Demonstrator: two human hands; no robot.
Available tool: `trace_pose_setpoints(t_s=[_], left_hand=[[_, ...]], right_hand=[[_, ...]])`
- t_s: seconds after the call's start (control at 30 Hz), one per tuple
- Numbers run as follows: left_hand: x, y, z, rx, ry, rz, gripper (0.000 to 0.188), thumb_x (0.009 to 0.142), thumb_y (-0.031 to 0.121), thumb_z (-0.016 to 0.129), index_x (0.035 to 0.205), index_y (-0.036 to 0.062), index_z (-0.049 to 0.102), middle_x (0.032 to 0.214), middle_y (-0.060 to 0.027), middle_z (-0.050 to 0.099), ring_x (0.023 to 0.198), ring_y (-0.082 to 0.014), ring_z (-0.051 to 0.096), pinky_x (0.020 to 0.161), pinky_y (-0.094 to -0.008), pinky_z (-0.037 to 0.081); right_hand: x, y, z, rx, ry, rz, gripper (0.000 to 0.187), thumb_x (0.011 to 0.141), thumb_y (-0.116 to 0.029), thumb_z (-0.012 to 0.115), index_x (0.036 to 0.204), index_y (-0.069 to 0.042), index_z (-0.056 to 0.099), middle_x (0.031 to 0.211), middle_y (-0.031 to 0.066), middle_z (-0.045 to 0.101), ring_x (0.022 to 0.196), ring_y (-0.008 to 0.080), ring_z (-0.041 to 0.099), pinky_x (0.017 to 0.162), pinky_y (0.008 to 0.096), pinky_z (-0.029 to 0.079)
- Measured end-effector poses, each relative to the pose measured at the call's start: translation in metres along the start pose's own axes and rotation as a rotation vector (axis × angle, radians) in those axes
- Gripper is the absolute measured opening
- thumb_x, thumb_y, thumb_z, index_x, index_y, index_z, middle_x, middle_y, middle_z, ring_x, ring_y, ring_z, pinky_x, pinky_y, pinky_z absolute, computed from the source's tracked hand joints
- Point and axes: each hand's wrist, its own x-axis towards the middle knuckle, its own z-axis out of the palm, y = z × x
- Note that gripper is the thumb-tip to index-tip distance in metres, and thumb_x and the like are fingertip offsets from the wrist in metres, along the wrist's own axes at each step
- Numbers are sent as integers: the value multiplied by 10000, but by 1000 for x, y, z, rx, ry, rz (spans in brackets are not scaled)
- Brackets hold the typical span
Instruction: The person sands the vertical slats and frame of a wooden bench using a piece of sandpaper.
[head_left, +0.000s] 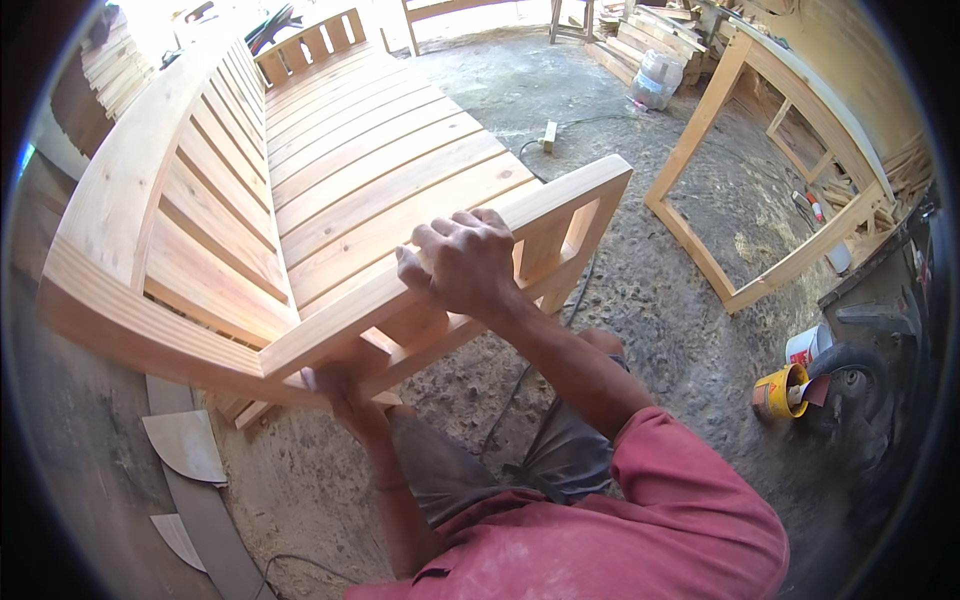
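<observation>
Slatted wooden bench [400, 170]: upright on the floor [660, 270], directly before the person.
Build: seat slats, backrest [120, 210], near armrest [575, 195] and far armrest [312, 46] are all in place; the bench looks largely assembled.
Finish: pale wood, no coating evident; what is left cannot be told.
Long axis: runs away from the person, far end leaning left; backrest left, open front facing right.
Right hand [465, 260]: fingers together, curled over the near armrest's top rail.
Left hand [340, 388]: under that armrest's backrest end; shadowed, fingers' state unclear.
</observation>
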Motion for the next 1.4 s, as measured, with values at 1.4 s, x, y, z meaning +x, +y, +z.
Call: trace_pose_setpoints(t_s=[1.4], left_hand=[[6,17,-3,-117,-66,-129,606,1081,297,382,1544,-66,233,1638,-260,157,1531,-397,99,1237,-445,112]], right_hand=[[-1,2,2,-41,24,18,253,808,-317,649,724,-82,697,708,93,692,692,287,689,767,428,511]])
